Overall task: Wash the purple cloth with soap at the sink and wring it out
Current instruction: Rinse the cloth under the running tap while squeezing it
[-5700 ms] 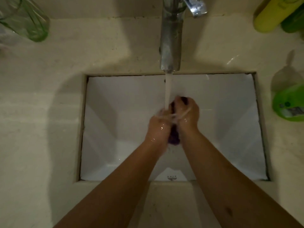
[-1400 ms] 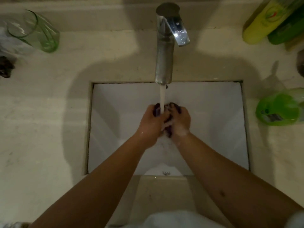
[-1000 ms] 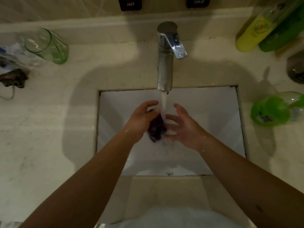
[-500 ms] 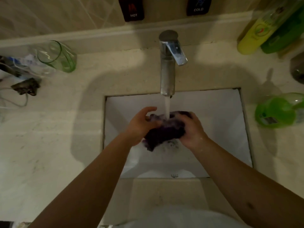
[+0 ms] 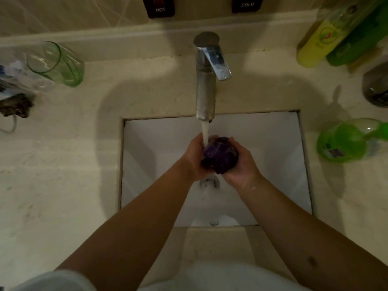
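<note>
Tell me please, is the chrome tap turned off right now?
No, a stream of water runs from the chrome tap onto the bunched purple cloth held over the white sink.

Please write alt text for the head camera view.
Both hands, left hand and right hand, grip a bunched purple cloth under water running from a chrome tap over a white rectangular sink.

Most of the purple cloth [image 5: 220, 157] is hidden inside the grip, the left hand [image 5: 194, 158] covering its near-left side and the right hand [image 5: 241, 162] cupping it from below and right. Far right of the grip, the green bottle [image 5: 344, 141] and a dark round object [image 5: 376, 85] are cut by the frame edge. Far left, the clutter beside the green glass [image 5: 56, 64] is too blurred to identify.
</note>
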